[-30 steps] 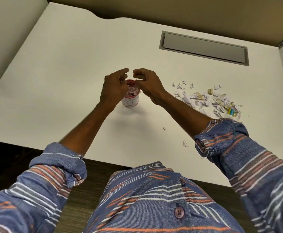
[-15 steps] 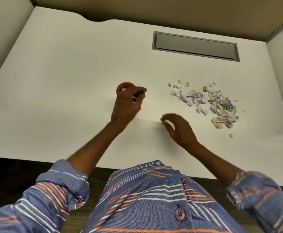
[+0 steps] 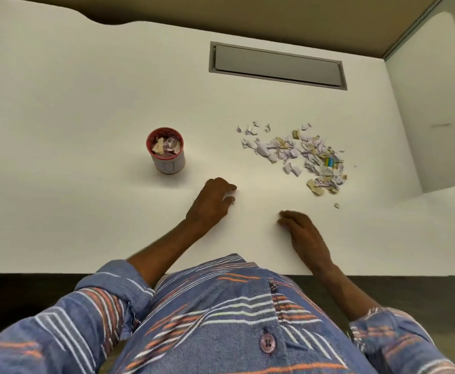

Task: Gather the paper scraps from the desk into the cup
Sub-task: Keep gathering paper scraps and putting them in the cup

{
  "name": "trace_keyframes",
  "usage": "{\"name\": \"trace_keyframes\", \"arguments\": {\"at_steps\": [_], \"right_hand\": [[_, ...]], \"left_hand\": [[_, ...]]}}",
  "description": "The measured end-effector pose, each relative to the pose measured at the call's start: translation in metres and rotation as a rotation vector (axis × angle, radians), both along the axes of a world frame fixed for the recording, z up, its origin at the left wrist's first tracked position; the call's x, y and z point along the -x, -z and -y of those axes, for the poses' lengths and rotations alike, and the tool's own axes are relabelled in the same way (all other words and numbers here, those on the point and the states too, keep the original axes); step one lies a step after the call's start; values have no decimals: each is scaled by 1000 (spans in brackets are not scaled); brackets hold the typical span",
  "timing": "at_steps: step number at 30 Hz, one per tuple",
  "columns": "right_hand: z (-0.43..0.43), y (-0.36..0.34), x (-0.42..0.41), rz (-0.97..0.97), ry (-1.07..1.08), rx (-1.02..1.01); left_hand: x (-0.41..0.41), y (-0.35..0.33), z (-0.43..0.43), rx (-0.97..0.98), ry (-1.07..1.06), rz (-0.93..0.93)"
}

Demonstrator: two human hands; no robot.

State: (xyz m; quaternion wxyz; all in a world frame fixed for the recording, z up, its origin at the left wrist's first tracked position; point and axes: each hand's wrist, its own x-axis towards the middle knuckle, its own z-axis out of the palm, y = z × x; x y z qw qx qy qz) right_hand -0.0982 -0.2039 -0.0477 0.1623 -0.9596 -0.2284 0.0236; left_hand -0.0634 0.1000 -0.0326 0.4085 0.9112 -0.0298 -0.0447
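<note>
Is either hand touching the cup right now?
No. The left hand and the right hand are both down at the desk, nearer the person, with bare surface between them and the cup.

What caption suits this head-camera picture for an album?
Left hand and right hand on the desk; paper scraps lie loose right of a cup holding others.

Taken from one wide-angle camera worn on the head, facing forward and steeply down across the blue striped shirt front [image 3: 221, 319] onto the flat white table [image 3: 86, 117]. Near enough to hold the left hand [image 3: 210, 203] and right hand [image 3: 306, 236] low at centre, yet wide enough to reach the grey recessed rectangular panel [image 3: 276, 66] near the far edge.
</note>
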Motion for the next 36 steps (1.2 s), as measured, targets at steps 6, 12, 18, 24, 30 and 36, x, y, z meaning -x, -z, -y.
{"name": "trace_keyframes", "arguments": {"at_steps": [6,12,18,24,30,36], "right_hand": [[48,-7,-68,88,266,-69],[76,1,-98,26,178,23],[59,-1,-97,53,-38,-20],[49,-12,-112,-17,10,-109],[23,-11,-106,-100,-149,-71],[33,-17,-86,1,-145,-59]], "left_hand": [[1,10,33,-23,-41,96],[-5,15,66,-40,-87,143],[-39,16,77,-272,-59,180],[-93,6,89,-502,10,-8],[-129,4,98,-666,301,6],[-117,4,92,-427,365,128]]}}
